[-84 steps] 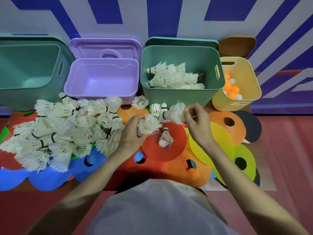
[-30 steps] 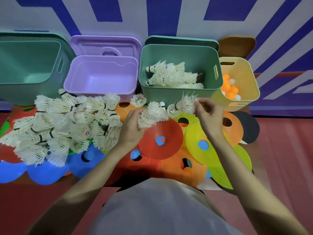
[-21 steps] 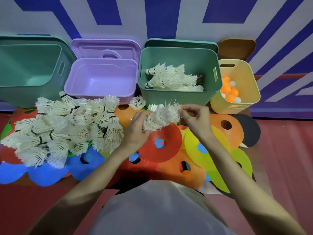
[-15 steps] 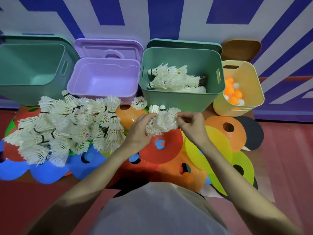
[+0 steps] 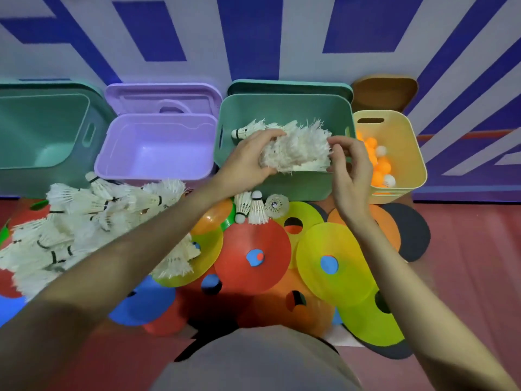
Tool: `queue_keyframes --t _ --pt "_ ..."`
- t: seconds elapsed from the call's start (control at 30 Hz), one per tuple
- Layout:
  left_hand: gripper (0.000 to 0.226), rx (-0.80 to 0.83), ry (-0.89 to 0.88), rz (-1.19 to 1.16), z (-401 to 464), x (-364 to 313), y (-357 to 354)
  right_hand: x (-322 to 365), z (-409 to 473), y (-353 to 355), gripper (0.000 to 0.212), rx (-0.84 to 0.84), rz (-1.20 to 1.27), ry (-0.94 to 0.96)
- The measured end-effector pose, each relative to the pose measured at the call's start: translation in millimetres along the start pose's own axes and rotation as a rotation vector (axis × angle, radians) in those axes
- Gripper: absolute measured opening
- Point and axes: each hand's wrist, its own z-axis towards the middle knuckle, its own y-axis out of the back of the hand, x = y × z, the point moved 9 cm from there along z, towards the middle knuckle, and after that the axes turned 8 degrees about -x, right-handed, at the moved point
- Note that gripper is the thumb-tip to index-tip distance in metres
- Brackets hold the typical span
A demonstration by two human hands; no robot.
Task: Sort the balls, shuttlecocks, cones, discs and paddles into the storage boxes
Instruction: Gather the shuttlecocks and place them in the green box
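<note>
Above the open middle green plastic storage box [image 5: 270, 190], by the wall at the back of the floor, both hands hold a bundle of white feather shuttlecocks [image 5: 296, 149]. The left hand [image 5: 248, 162] has its grip curled round the bundle's left end; the right hand [image 5: 351, 165] pinches the right end with thumb and fingertips. Half a second earlier this bundle was lower and nearer the person, over the red flat disc [image 5: 253, 255]; it is now raised over the box, where further shuttlecocks lie beneath it. Three loose shuttlecocks [image 5: 255, 211] rest just in front of the box; one cork shows a round label, too small to read. A large heap of shuttlecocks [image 5: 84, 221] covers the floor's left side. The lilac plastic box [image 5: 158, 148] sits left of the green one, and the yellow plastic box [image 5: 406, 153], holding orange and white balls [image 5: 379, 162], sits right. Yellow, orange and blue discs overlap around the red one.
</note>
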Motion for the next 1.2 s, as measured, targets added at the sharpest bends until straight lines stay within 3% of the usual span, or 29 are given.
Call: queue_keyframes --t 0.17,0.37,0.47,0.67,0.8,1.03,1.2 --pt "0.064 0.072 -0.079 0.033 97 -2 -26 -20 44 -5 0.028 0.049 -0.119 0.010" --pt "0.065 0.216 0.015 -0.017 183 20 -81 -59 104 -14 0.028 0.039 -0.435 0.070" --pt "0.068 0.268 0.030 -0.008 202 32 -109 -69 124 -22 0.021 0.021 -0.588 0.114" --pt "0.069 0.317 0.094 -0.033 213 70 -143 -98 143 -55 0.016 0.147 -0.685 0.094" --pt "0.075 0.346 0.032 0.112 211 82 -148 -107 143 -68 0.012 0.188 -0.724 0.112" --pt "0.069 0.362 -0.187 0.366 202 84 -147 -118 133 -76 0.061 0.233 -0.746 0.072" --pt "0.058 0.359 -0.362 0.614 196 81 -146 -127 130 -86 0.025 0.319 -0.915 0.101"
